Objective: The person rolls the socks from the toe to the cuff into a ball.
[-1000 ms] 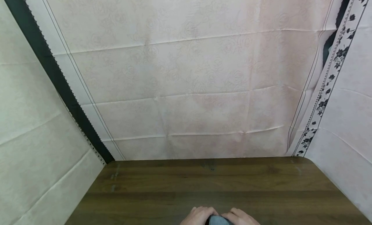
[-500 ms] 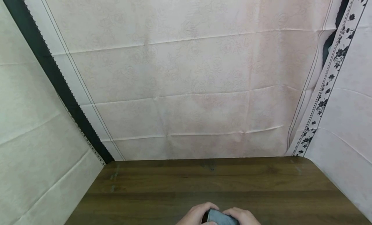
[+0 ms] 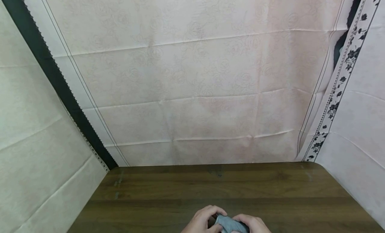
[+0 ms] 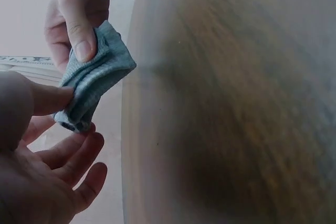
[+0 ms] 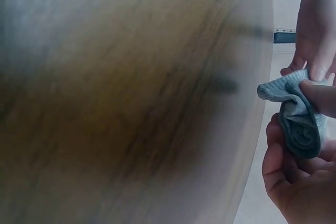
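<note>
Between both hands is a rolled-up blue-grey sock (image 3: 230, 223) of ribbed knit, at the bottom edge of the head view. My left hand (image 3: 202, 220) pinches one end between thumb and fingers; in the left wrist view the other fingers of that left hand (image 4: 42, 182) are spread below the roll. My right hand (image 3: 254, 223) grips the opposite end, its thumb pressed on top of the folds. The right wrist view shows the spiral end of the sock (image 5: 303, 135) resting against the right hand's fingers (image 5: 275, 163), with a loose flap sticking out toward the table.
A brown wooden table (image 3: 210, 189) stretches ahead of the hands. Pale creased cloth (image 3: 195, 76) hangs behind it, with more cloth along the left (image 3: 39, 126) and right (image 3: 355, 132) sides. A dark strip (image 3: 60, 82) runs down the left corner.
The hands have risen slightly in the head view and more of the sock shows. Its outline has become more folded, and the left fingers arch higher over its end.
</note>
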Demonstrator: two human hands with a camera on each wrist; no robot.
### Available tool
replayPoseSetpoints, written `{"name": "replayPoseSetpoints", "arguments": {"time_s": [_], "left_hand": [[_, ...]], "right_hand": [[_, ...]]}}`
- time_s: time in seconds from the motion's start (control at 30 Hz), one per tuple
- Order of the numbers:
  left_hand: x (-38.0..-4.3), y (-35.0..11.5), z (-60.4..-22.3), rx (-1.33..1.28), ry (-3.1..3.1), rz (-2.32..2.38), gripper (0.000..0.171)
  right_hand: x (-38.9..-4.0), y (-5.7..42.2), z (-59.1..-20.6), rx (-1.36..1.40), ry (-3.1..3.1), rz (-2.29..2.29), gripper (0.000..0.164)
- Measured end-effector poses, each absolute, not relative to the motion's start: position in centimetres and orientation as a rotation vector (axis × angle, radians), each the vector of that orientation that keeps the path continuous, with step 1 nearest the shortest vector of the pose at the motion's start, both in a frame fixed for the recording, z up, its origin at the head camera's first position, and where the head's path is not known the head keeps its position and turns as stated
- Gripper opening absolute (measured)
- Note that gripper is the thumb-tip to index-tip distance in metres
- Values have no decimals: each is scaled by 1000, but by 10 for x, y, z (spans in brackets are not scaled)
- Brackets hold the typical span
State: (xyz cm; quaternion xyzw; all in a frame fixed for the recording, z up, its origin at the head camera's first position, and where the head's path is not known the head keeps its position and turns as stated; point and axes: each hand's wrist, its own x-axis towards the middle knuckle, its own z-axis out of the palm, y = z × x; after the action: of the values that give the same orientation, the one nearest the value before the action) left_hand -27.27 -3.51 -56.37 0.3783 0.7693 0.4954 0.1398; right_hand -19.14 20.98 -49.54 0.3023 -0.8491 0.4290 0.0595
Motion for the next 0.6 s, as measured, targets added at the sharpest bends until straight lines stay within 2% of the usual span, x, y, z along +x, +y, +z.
{"name": "replayPoseSetpoints", "arguments": {"time_s": [0.1, 0.33, 0.47, 0.6], "left_hand": [[-264, -34, -550, 1035, 2228, 1497, 21], [-220, -25, -478, 886, 2454, 1553, 8], [-211, -21, -467, 918, 2650, 1559, 12], [-210, -18, -466, 912, 2746, 1633, 17]], "right_hand": [[-191, 209, -497, 923, -2524, 1277, 16], [-191, 206, -497, 925, -2475, 1265, 13], [-191, 205, -498, 907, -2488, 1170, 12], [-192, 204, -502, 910, -2490, 976, 21]]}}
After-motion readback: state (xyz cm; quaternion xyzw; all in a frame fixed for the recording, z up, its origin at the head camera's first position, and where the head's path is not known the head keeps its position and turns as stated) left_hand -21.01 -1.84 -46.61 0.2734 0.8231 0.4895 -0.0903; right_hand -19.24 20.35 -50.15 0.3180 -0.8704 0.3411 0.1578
